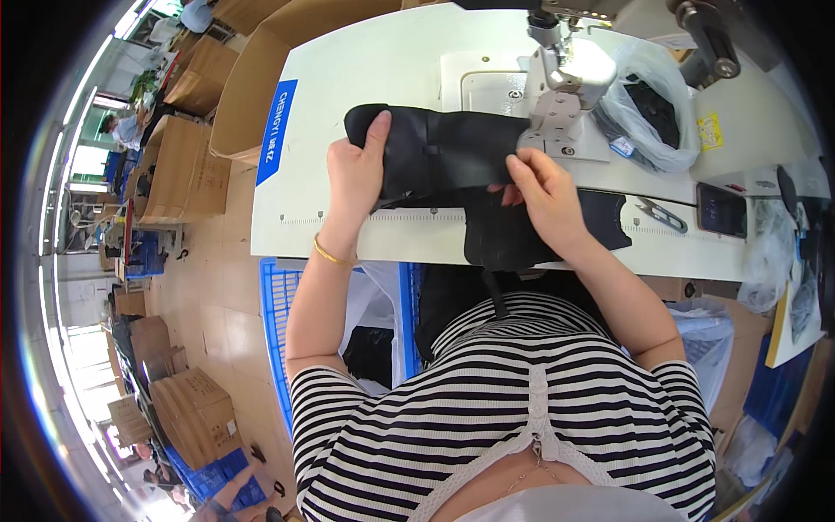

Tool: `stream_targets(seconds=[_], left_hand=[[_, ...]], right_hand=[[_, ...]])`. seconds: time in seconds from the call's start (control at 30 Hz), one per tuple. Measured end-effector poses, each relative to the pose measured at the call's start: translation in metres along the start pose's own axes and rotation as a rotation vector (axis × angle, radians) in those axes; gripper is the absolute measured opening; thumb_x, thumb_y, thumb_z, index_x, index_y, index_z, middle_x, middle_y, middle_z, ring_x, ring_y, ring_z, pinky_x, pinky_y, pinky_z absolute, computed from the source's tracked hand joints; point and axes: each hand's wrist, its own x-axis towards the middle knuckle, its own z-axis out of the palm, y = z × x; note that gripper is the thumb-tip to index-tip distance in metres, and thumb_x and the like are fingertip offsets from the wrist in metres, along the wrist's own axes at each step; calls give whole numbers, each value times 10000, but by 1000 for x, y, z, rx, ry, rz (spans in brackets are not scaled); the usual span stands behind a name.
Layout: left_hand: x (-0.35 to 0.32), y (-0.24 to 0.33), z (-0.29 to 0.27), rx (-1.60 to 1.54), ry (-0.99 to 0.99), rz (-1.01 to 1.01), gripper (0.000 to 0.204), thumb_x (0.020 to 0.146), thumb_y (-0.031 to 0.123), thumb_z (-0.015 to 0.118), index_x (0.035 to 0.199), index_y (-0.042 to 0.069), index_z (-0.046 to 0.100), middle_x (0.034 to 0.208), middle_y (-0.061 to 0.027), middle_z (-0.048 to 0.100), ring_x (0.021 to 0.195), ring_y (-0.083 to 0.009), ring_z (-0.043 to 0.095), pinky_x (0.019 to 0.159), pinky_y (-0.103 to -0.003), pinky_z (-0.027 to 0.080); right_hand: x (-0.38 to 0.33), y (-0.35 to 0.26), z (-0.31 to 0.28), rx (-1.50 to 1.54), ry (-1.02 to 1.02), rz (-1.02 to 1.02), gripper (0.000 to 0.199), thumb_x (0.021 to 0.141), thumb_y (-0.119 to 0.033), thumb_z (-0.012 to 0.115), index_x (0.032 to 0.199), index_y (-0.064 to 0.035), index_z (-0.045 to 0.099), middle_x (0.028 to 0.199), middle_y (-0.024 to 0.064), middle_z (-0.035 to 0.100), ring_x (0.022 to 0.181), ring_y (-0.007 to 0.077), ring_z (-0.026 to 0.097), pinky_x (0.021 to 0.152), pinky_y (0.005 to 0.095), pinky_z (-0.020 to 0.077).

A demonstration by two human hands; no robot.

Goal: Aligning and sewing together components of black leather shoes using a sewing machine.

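Note:
A black fabric piece [444, 152] lies across the white sewing table [348, 78], its right end under the head of the sewing machine [565, 83]. My left hand [355, 174] grips the fabric's left end, thumb on top. My right hand [544, 191] presses and pinches the fabric just in front of the machine's foot. More black fabric [504, 235] hangs over the table's front edge toward my lap.
A clear plastic bag of black pieces [648, 109] sits right of the machine. Thread snips [661, 213] and a phone [720, 209] lie on the table's right. A blue crate [278, 304] stands below left. Cardboard boxes [187, 165] line the floor at left.

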Motion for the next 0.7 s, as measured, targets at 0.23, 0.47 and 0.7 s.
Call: stream_targets(seconds=[0.23, 0.47, 0.7], left_hand=[[0, -28, -11, 687, 452, 525, 449, 798, 343, 713, 1026, -28, 605, 914, -123, 595, 845, -280, 581, 751, -337, 472], [-70, 17, 50, 92, -95, 696, 355, 707, 49, 759, 1028, -15, 622, 951, -128, 619, 896, -272, 601, 783, -336, 488], [-93, 42, 88, -659, -790, -112, 253, 757, 93, 756, 955, -39, 671, 859, -45, 685, 778, -137, 631, 715, -273, 513]], right_hand=[[-26, 16, -39, -1102, 15, -521, 469, 669, -296, 776, 1014, -31, 599, 1021, 95, 542, 968, 285, 511, 879, 403, 368], [-23, 23, -55, -1077, 55, -839, 326, 675, -92, 741, 948, -30, 573, 966, 85, 578, 900, 257, 560, 830, 391, 407], [-13, -15, -76, -744, -47, -853, 170, 753, -56, 684, 889, -41, 582, 852, 71, 601, 774, 264, 587, 721, 377, 440]])
